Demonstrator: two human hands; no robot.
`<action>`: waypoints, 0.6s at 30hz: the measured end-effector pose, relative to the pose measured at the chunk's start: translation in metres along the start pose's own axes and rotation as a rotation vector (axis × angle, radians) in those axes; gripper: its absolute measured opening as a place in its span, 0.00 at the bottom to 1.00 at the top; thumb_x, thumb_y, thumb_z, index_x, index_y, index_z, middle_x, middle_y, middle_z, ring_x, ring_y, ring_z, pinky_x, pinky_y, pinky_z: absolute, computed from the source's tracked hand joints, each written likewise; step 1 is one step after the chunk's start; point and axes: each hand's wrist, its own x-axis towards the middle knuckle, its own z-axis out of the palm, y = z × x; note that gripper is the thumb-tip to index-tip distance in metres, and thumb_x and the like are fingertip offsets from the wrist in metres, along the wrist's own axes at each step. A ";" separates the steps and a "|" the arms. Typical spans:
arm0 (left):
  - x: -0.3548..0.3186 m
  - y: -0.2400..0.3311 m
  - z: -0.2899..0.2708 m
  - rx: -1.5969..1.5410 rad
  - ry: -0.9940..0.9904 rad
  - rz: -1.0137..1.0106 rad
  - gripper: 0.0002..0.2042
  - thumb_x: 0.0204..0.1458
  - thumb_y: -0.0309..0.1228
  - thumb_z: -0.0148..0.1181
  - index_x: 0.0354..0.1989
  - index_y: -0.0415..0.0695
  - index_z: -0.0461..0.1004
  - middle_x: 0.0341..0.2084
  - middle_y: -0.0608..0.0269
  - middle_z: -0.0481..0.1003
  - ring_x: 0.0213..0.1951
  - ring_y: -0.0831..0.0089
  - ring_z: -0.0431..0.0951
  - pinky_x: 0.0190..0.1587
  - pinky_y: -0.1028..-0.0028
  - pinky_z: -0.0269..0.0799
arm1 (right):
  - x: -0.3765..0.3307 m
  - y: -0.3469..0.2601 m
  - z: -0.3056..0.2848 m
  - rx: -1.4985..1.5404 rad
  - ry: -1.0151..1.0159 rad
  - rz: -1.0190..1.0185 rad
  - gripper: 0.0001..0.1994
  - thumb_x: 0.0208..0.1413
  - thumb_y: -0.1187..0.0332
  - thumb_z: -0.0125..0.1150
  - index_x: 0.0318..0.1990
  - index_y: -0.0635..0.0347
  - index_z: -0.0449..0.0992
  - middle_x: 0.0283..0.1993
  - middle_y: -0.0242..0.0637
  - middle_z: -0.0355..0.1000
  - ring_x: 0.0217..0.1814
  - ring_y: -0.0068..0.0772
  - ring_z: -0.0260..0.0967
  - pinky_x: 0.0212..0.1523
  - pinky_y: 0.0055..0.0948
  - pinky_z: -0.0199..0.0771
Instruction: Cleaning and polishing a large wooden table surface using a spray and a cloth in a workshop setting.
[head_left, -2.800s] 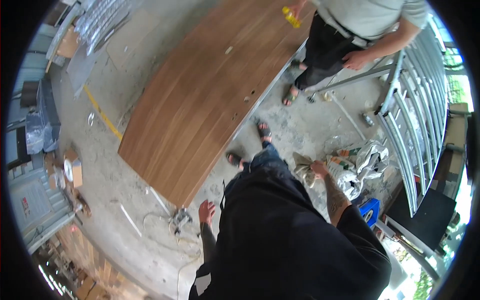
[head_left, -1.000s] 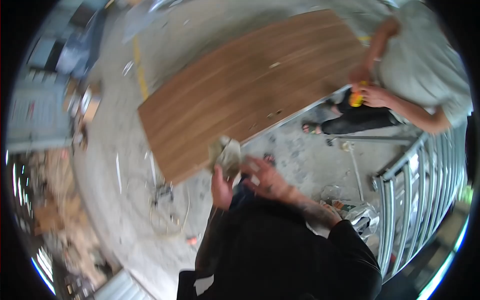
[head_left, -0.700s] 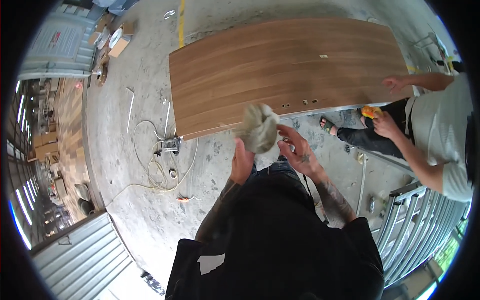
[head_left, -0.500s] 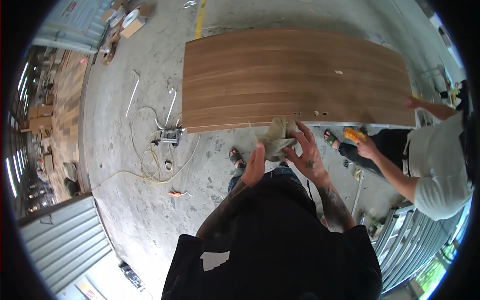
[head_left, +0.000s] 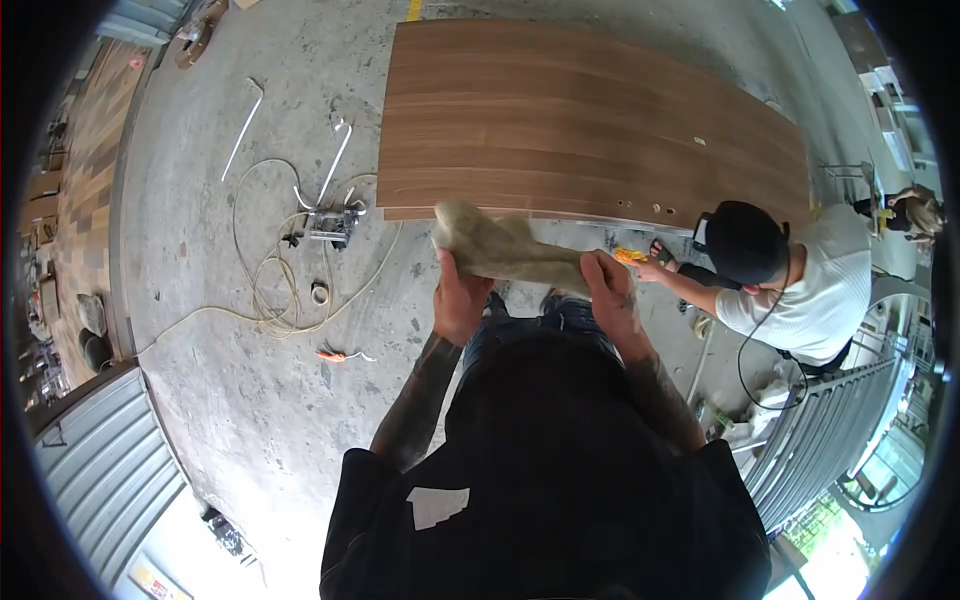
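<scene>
A greenish-beige cloth point(head_left: 510, 258) stretches between my two hands in front of my body. My left hand point(head_left: 460, 308) is closed on its bunched left end. The other end is pinched by my right hand point(head_left: 613, 302), thumb on top. Just beyond the cloth lies a long brown wood-grain panel point(head_left: 590, 120), with small cut-outs near its close edge toward the right. The cloth overlaps the panel's near edge in view; I cannot tell whether they touch.
At right, a co-worker point(head_left: 830, 280) in a white top and black cap leans by the panel, holding an orange item point(head_left: 630, 256). A hose point(head_left: 270, 300) coils on the floor by a metal tool point(head_left: 332, 228), a tape roll point(head_left: 320, 293) and an orange-handled tool point(head_left: 332, 356).
The bunched cloth is now spread out sideways, and my hands have moved apart, the left one going left. The co-worker has leaned in. My view has shifted, so the panel sits higher.
</scene>
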 end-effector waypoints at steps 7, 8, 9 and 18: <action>0.001 0.026 0.014 -0.176 -0.006 0.019 0.36 0.62 0.60 0.33 0.65 0.40 0.55 0.56 0.55 0.67 0.53 0.64 0.70 0.45 0.68 0.69 | -0.004 0.025 0.026 -0.143 0.188 -0.128 0.11 0.65 0.64 0.52 0.44 0.62 0.70 0.35 0.34 0.69 0.36 0.23 0.65 0.37 0.25 0.68; 0.002 0.027 0.013 -0.219 -0.063 0.028 0.29 0.63 0.51 0.42 0.64 0.42 0.58 0.54 0.56 0.70 0.54 0.63 0.71 0.50 0.65 0.68 | -0.005 0.020 0.023 -0.087 0.044 -0.009 0.14 0.65 0.62 0.51 0.52 0.61 0.67 0.45 0.35 0.69 0.46 0.25 0.66 0.45 0.26 0.68; 0.004 0.027 0.013 -0.261 -0.121 0.035 0.23 0.63 0.42 0.51 0.63 0.43 0.61 0.52 0.58 0.73 0.55 0.62 0.72 0.55 0.62 0.67 | -0.005 0.014 0.021 -0.029 -0.099 0.109 0.18 0.66 0.61 0.50 0.59 0.59 0.64 0.55 0.37 0.68 0.57 0.28 0.68 0.53 0.27 0.69; 0.016 0.000 0.069 0.765 -0.340 -0.135 0.12 0.60 0.32 0.56 0.45 0.36 0.75 0.34 0.68 0.77 0.35 0.83 0.73 0.37 0.79 0.68 | 0.029 0.011 -0.009 1.257 -0.418 0.305 0.25 0.66 0.55 0.48 0.65 0.59 0.59 0.61 0.39 0.66 0.63 0.37 0.64 0.61 0.41 0.65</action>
